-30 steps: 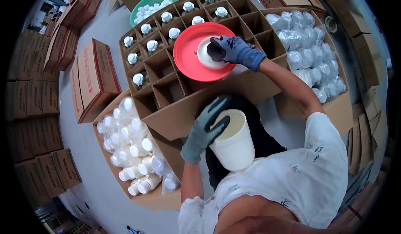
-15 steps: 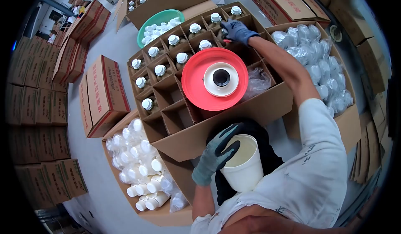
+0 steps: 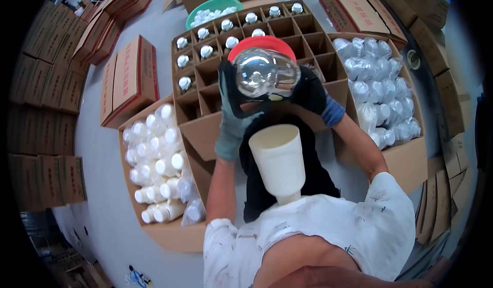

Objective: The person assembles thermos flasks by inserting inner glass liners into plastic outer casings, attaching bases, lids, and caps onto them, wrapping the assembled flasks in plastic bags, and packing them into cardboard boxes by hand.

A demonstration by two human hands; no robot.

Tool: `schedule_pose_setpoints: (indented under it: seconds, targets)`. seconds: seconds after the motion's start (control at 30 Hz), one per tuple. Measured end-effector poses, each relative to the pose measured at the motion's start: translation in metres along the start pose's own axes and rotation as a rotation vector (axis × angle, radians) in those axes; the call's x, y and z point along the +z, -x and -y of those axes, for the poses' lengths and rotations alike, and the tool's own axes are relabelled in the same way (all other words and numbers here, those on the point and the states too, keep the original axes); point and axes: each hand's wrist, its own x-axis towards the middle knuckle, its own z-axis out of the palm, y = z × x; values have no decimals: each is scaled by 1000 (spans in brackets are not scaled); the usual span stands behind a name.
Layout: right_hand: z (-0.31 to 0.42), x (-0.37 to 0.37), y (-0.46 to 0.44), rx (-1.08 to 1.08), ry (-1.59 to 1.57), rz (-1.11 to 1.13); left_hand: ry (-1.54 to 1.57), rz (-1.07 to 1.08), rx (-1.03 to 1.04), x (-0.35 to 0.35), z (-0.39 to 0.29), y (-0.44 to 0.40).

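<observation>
A clear, shiny bottle (image 3: 264,72) lies tilted sideways between my gloved hands, above the near edge of a divided carton (image 3: 205,134). My left hand (image 3: 232,95) wraps its left end from below. My right hand (image 3: 312,94) grips its right end, covering that part. Behind the bottle, a red disc (image 3: 263,42) rests on the carton and is mostly hidden. White-capped bottles (image 3: 206,51) stand in several of the carton's cells. Below my hands, a cream tapered container (image 3: 280,159) stands open-topped between my legs, touching neither hand.
A carton of bagged white bottles (image 3: 164,164) stands at left, and one of plastic-wrapped clear items (image 3: 380,87) at right. Behind the divided carton is a green basin (image 3: 213,8) of white caps. Closed cartons (image 3: 131,80) and stacked boxes (image 3: 43,128) stand farther left.
My right hand has come back from the carton's far cells toward me. My left hand has risen off the cream container. Both hands now hold a clear bottle, and the head view has shifted.
</observation>
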Motion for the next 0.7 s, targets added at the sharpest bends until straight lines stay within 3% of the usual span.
schedule_pose_setpoints:
  seconds: [0.1,0.17,0.2,0.23,0.33,0.4,0.47,0.5,0.6,0.67,0.7]
  targets:
    - [-31,41,23,-604,851,149,114,-56,-29,-21,-30,-4]
    - [-38,29,17,-579,854,281,192,-90,-74,-35,-44,-7]
    - [-45,16,13,-311,637,285,280,-98,-204,-40,-48,-8]
    - [-36,12,19,-404,1065,419,239,-73,-225,-45,-48,-7]
    - [-32,22,47,-427,1441,215,252,3,-274,-61,-1,19]
    - [-33,19,79,-393,1339,146,346,17,-341,-54,-16,47]
    - [-51,1,122,-455,1187,100,230,-39,-466,-51,-33,84]
    - [-59,3,152,-378,1143,95,168,-104,-496,-50,-33,112]
    - [-110,-8,223,-360,1373,110,112,-238,-643,-48,-19,210]
    - [-133,15,249,-110,1015,-3,61,-213,-747,-34,-48,239]
    - [-130,26,247,-80,1015,-14,39,-196,-719,-30,-35,269]
